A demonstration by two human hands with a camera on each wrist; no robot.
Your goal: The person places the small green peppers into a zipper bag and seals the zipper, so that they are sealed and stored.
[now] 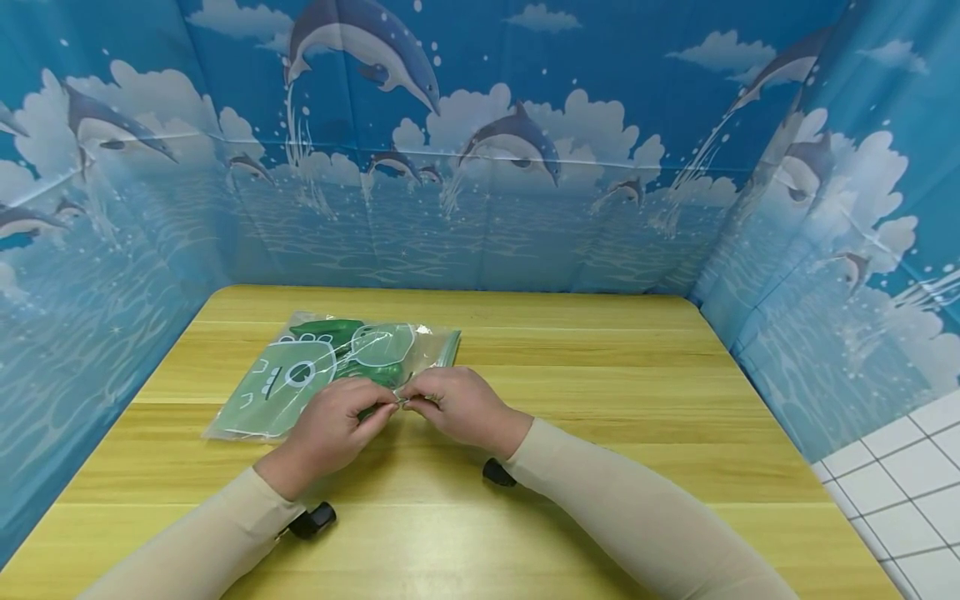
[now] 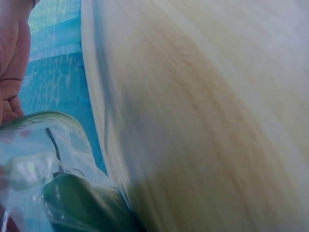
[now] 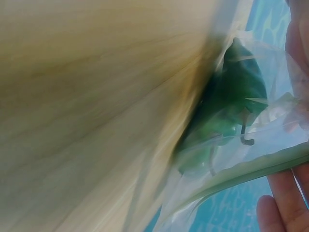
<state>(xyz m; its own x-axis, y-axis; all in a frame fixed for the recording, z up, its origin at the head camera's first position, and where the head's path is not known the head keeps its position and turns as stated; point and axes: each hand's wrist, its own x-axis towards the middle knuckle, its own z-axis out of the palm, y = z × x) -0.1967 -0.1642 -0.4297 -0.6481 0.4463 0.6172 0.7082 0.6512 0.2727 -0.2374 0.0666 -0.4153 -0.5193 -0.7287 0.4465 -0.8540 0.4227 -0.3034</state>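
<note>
A clear zip bag with a pale green cartoon print lies on the table's left half. Green peppers with stems are inside it. My left hand and right hand meet at the bag's near right side, thumbs and fingers pinching its edge close together. The left wrist view shows a pepper behind the film, below the hand at the rim. In the right wrist view, the green zip strip crosses my fingers, with dark green peppers nearby. My fingertips are partly hidden there.
The bag rests on a yellow wood-grain table. A blue curtain printed with dolphins stands along the table's back and sides. White floor tiles show at the right. A black wrist device sits under the left sleeve.
</note>
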